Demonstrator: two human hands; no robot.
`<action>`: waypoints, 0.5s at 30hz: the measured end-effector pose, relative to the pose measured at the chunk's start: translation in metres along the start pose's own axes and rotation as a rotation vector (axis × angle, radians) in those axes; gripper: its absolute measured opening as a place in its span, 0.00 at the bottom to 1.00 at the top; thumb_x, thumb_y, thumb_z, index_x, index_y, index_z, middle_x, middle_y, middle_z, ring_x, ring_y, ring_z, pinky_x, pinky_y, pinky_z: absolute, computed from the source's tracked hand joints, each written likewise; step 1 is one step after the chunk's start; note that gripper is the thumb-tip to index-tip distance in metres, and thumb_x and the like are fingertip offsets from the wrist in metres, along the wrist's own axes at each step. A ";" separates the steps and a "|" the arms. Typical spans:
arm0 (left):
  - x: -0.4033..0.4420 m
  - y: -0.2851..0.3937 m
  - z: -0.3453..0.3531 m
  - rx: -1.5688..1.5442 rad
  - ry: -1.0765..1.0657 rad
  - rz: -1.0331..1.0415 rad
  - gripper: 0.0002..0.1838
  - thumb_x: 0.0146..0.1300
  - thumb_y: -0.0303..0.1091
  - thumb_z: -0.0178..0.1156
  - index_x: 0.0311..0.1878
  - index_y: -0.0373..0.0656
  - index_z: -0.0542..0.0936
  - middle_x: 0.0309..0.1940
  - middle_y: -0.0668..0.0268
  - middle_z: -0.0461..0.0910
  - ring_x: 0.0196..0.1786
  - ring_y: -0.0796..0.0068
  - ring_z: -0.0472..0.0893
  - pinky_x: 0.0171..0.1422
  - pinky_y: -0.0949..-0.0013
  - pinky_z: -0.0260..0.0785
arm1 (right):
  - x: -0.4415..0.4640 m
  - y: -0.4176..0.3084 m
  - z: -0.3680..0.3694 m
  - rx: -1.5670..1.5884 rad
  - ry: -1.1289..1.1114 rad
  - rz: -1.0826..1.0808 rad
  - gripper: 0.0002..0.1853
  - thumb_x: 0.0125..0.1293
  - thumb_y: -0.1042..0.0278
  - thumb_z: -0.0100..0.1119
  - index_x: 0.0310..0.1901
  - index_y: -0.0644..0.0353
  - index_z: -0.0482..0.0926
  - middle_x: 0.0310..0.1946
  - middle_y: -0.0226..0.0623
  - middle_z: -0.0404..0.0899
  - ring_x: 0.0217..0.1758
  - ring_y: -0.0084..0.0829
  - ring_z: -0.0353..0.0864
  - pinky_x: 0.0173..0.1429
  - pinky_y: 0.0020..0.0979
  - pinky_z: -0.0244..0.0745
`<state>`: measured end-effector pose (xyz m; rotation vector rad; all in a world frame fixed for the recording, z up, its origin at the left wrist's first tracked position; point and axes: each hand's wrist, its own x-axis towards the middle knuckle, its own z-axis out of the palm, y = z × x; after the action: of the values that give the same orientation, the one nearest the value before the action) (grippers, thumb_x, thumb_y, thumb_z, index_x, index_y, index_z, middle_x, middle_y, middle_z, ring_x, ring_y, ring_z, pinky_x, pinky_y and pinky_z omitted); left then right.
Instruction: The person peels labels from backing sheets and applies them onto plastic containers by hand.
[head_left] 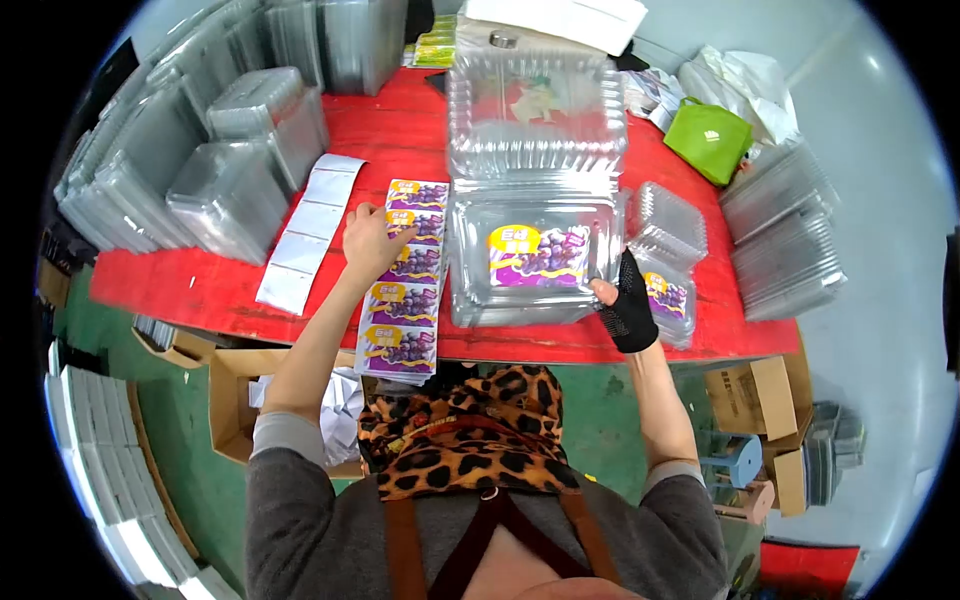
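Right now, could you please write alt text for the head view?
A person's left hand is at grape labels, while the gloved right hand touches the corner of a labelled clear box on a red table. Stacked containers stand left and right.

A red-topped desk (pixel 380 130) stands on a green floor (pixel 605 405). Past its right edge rises a pale, blue-grey wall (pixel 885 260), smooth, with a small bright glint of light (pixel 875 63) high up. One open cardboard box (pixel 230 410) sits below the left part of the near edge, another (pixel 735 400) by the near right corner. Beside the latter are a blue stool (pixel 742 460) and a pink stool (pixel 757 500). White stacks (pixel 95 430) stand on the floor off the near left corner.
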<state>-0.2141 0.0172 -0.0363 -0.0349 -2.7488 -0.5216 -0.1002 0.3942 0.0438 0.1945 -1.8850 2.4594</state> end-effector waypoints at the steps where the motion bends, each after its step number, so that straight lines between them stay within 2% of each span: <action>1: 0.000 -0.001 0.001 -0.019 -0.006 -0.011 0.31 0.52 0.55 0.72 0.49 0.37 0.83 0.49 0.53 0.77 0.53 0.53 0.77 0.57 0.55 0.72 | -0.004 0.000 0.003 0.057 0.000 -0.024 0.45 0.55 0.71 0.72 0.73 0.63 0.60 0.63 0.36 0.72 0.63 0.28 0.73 0.66 0.29 0.68; 3: 0.002 -0.002 0.009 -0.095 -0.003 -0.043 0.31 0.52 0.53 0.73 0.51 0.38 0.82 0.51 0.53 0.77 0.55 0.52 0.76 0.59 0.54 0.71 | -0.013 -0.007 -0.005 0.146 0.013 -0.061 0.42 0.54 0.70 0.71 0.72 0.63 0.63 0.61 0.35 0.74 0.62 0.28 0.74 0.63 0.27 0.69; 4: 0.002 -0.001 0.009 -0.145 0.004 -0.073 0.31 0.52 0.51 0.73 0.52 0.38 0.82 0.53 0.53 0.77 0.57 0.52 0.76 0.61 0.54 0.70 | -0.017 -0.005 -0.021 0.126 0.134 -0.071 0.41 0.55 0.70 0.69 0.71 0.64 0.64 0.60 0.36 0.75 0.61 0.29 0.75 0.63 0.29 0.71; 6: -0.003 0.001 0.014 -0.200 0.124 -0.097 0.33 0.51 0.46 0.75 0.58 0.40 0.78 0.55 0.52 0.76 0.59 0.51 0.75 0.62 0.55 0.69 | -0.025 -0.019 -0.054 0.192 0.197 -0.153 0.38 0.56 0.69 0.66 0.70 0.64 0.65 0.59 0.37 0.76 0.60 0.32 0.77 0.63 0.34 0.73; 7: -0.005 0.006 0.013 -0.212 0.174 -0.090 0.32 0.50 0.43 0.75 0.58 0.40 0.77 0.54 0.53 0.77 0.59 0.52 0.75 0.63 0.55 0.69 | -0.023 -0.030 -0.068 0.270 0.150 -0.213 0.37 0.56 0.67 0.66 0.68 0.64 0.66 0.57 0.40 0.78 0.58 0.37 0.80 0.64 0.39 0.74; 8: -0.007 0.010 0.009 -0.222 0.226 -0.086 0.32 0.50 0.40 0.76 0.58 0.41 0.77 0.53 0.53 0.77 0.59 0.52 0.75 0.63 0.55 0.69 | -0.030 -0.038 -0.094 0.225 0.199 -0.131 0.35 0.55 0.55 0.69 0.63 0.64 0.73 0.56 0.42 0.80 0.58 0.40 0.80 0.65 0.43 0.73; 9: -0.006 0.012 0.005 -0.251 0.217 -0.100 0.31 0.50 0.38 0.76 0.57 0.41 0.77 0.50 0.55 0.78 0.57 0.55 0.76 0.61 0.57 0.70 | -0.034 -0.047 -0.114 0.335 0.215 -0.061 0.33 0.57 0.62 0.66 0.64 0.65 0.71 0.55 0.41 0.81 0.57 0.41 0.81 0.63 0.41 0.76; 11: -0.006 0.018 0.000 -0.315 0.201 -0.132 0.29 0.51 0.33 0.75 0.56 0.40 0.76 0.45 0.58 0.80 0.52 0.60 0.80 0.56 0.60 0.73 | -0.042 -0.029 -0.209 0.379 0.411 0.099 0.22 0.60 0.62 0.65 0.53 0.62 0.79 0.47 0.42 0.84 0.51 0.38 0.83 0.58 0.42 0.78; 13: -0.003 0.014 0.003 -0.605 0.131 -0.179 0.26 0.53 0.30 0.74 0.55 0.38 0.76 0.39 0.62 0.82 0.44 0.68 0.82 0.48 0.65 0.75 | -0.056 -0.010 -0.266 0.302 0.510 0.173 0.17 0.63 0.62 0.64 0.50 0.61 0.81 0.45 0.41 0.85 0.46 0.36 0.84 0.48 0.40 0.81; 14: -0.001 0.010 0.003 -0.749 0.099 -0.202 0.25 0.54 0.29 0.73 0.55 0.37 0.76 0.36 0.64 0.82 0.40 0.72 0.83 0.44 0.68 0.76 | -0.056 -0.011 -0.266 0.303 0.539 0.218 0.17 0.64 0.62 0.64 0.50 0.61 0.80 0.44 0.40 0.85 0.45 0.36 0.84 0.45 0.39 0.82; 15: 0.001 0.003 0.016 -0.950 0.174 -0.104 0.19 0.60 0.28 0.69 0.53 0.34 0.77 0.35 0.65 0.84 0.33 0.77 0.83 0.37 0.74 0.76 | -0.055 -0.009 -0.273 0.275 0.583 0.214 0.17 0.64 0.62 0.64 0.50 0.62 0.80 0.43 0.39 0.85 0.44 0.36 0.84 0.45 0.39 0.82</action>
<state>-0.2203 0.0258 -0.0491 -0.0702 -2.1007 -1.7006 -0.0662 0.6619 -0.0239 -0.6760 -1.3803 2.5098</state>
